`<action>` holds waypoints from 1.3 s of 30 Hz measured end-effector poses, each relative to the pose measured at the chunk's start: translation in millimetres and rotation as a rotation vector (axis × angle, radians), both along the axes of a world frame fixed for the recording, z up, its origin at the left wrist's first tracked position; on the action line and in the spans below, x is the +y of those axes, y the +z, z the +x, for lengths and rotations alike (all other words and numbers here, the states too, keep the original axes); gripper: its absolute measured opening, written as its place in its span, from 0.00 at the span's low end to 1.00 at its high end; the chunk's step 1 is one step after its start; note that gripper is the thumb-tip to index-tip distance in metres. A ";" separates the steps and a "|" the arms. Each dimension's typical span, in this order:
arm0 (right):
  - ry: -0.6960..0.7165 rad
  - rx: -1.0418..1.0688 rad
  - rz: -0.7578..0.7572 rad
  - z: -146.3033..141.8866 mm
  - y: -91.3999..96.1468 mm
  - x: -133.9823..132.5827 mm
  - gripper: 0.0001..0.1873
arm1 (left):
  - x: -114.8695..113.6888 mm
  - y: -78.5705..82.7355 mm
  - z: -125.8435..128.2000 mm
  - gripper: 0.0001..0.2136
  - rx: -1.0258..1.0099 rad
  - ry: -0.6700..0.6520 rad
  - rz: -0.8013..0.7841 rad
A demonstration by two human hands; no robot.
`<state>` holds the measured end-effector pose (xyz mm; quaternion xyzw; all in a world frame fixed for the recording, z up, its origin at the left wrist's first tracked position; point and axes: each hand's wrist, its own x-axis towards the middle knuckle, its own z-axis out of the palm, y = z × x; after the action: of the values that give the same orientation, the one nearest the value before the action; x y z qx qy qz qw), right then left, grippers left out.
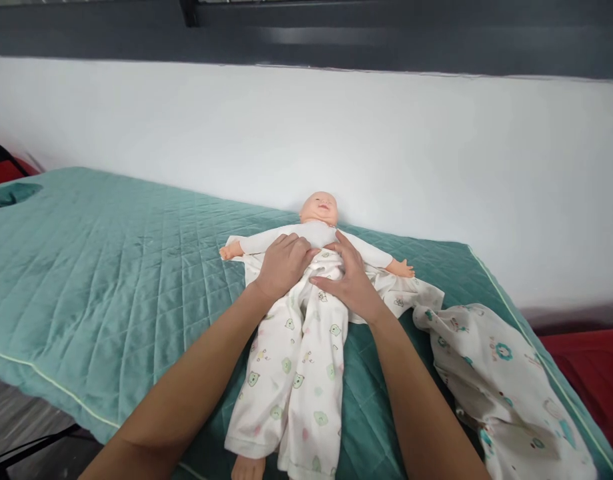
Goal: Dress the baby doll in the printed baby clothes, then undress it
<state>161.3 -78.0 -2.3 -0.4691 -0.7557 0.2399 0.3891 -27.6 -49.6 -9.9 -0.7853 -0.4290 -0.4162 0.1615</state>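
A baby doll [320, 208] lies on its back with its arms spread and its head near the wall. It wears a white long-sleeved top [316, 233] and white trousers [313, 360] printed with small green and pink animals. My left hand [286, 263] is closed at the waistband, its fingers curled on the cloth. My right hand [350, 279] rests on the other side of the waist, thumb and fingers spread apart against the trousers. An open printed garment [406, 293] lies under the doll's back and arms. One bare foot [248, 468] shows below a trouser leg.
A crumpled white cloth with printed pictures [506, 387] lies to the right on the green quilted cover [126, 280]. Behind the bed stands a white wall [236, 127] with a dark ledge above. Red objects [586, 373] show beyond the bed's right edge and at far left.
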 end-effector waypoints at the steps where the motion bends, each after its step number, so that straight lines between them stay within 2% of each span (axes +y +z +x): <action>1: 0.002 -0.003 0.008 0.2 -0.3 0.6 0.32 | -0.1 -0.1 -0.3 0.15 0.004 0.003 -0.007; 10: 0.002 -0.024 0.067 0.1 -0.7 3.7 0.25 | -1.2 -2.2 -1.8 0.15 -0.023 0.005 -0.008; 16: -0.037 -0.079 0.121 -1.8 -0.6 3.7 0.19 | -2.3 1.3 -0.8 0.20 -0.011 0.030 -0.066; 22: -0.052 -0.139 0.184 -1.7 -1.5 3.5 0.16 | -8.4 -0.5 -6.2 0.24 -0.111 0.067 -0.145; 29: -0.065 -0.193 0.205 -0.8 -0.5 3.2 0.07 | -39.2 -19.4 -34.5 0.25 -0.226 0.093 -0.309; 33: -0.077 -0.219 0.252 0.9 -3.0 5.0 0.07 | -65.6 -25.5 -45.0 0.23 -0.266 0.131 -0.417; 39: -0.147 -0.294 0.340 0.8 -6.9 1.1 0.07 | -88.5 -28.3 -50.0 0.13 -0.333 0.016 -0.641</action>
<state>162.1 -76.9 -9.2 -0.4804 -0.7976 0.0095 0.3646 -77.5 -138.1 -38.2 -0.7140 -0.5644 -0.3815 -0.1616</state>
